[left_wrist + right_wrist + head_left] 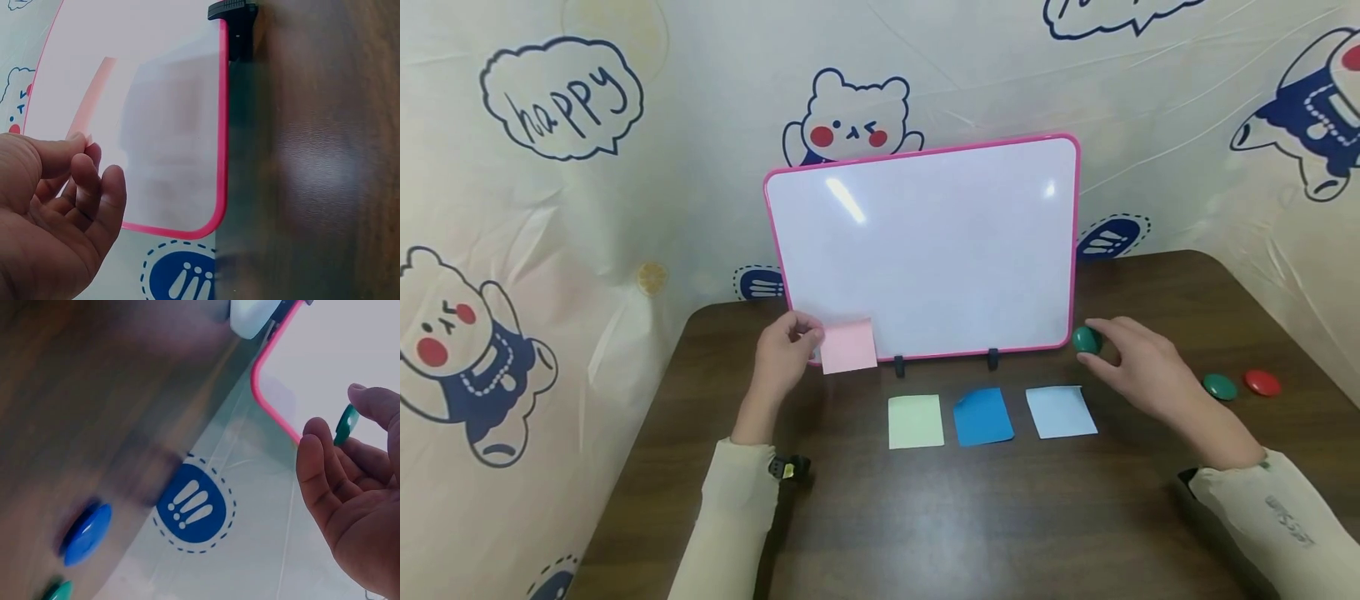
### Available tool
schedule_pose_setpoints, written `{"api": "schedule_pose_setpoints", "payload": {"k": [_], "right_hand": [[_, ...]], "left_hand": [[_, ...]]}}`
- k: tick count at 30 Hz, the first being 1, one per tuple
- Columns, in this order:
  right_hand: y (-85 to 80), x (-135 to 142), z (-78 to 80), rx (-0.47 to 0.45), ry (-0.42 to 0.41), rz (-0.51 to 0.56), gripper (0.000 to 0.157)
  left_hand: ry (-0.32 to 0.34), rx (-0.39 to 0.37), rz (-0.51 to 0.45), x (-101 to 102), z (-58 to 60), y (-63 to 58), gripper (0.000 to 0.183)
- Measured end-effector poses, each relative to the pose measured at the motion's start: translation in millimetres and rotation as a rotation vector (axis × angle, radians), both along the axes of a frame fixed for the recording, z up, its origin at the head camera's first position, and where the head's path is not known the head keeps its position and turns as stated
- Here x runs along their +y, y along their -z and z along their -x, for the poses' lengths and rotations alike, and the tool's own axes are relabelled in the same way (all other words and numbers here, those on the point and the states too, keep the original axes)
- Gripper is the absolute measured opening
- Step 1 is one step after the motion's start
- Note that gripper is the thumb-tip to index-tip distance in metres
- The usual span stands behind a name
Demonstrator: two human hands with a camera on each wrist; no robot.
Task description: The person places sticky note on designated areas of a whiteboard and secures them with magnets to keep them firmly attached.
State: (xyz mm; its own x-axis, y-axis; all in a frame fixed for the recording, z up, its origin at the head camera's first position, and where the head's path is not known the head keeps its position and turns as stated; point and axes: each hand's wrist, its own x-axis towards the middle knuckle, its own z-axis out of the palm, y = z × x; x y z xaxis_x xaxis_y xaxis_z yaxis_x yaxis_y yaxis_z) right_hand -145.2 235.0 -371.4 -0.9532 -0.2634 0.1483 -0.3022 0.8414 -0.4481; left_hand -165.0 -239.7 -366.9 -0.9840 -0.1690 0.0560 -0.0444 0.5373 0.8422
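Observation:
My left hand [781, 354] pinches a pink sticky note [852, 346] by its left edge, in front of the lower left corner of a pink-framed whiteboard [940, 250]. Seen from the left wrist, the note [94, 94] appears nearly edge-on, held between thumb and fingers. Off the board's lower right corner, my right hand [1142, 367] holds a round green magnet [1086, 340] between thumb and fingertips. That magnet [346, 425] shows its thin side in the right wrist view. Light green [916, 422], blue [983, 417] and pale blue [1062, 412] sticky notes lie in a row before the board.
Another green magnet [1220, 387] and a red magnet [1262, 382] lie right of my right hand. A blue magnet [89, 534] shows on the table in the right wrist view. Black clips [992, 359] support the board's lower edge. A printed cloth [700, 167] hangs behind the table.

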Motion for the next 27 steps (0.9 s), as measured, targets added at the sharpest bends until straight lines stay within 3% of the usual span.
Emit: {"api": "schedule_pose_setpoints", "payload": {"k": [9,20,27], "right_hand": [[-5.2,-19.5,5.0,0.025,-0.050,0.025,0.052],[-8.9,-39.2,9.4,0.168,-0.096,0.059,0.048],[-14.0,-50.7,14.9,0.174,-0.112,0.080,0.047]], "left_hand": [[-0.020,0.001,-0.017,0.6,5.4,-10.3,0.017],[-0.055,-0.005,0.006,-0.4,13.4,-20.1,0.018],[-0.057,0.014,-0.008,-0.6,17.9,-23.8,0.017]]}}
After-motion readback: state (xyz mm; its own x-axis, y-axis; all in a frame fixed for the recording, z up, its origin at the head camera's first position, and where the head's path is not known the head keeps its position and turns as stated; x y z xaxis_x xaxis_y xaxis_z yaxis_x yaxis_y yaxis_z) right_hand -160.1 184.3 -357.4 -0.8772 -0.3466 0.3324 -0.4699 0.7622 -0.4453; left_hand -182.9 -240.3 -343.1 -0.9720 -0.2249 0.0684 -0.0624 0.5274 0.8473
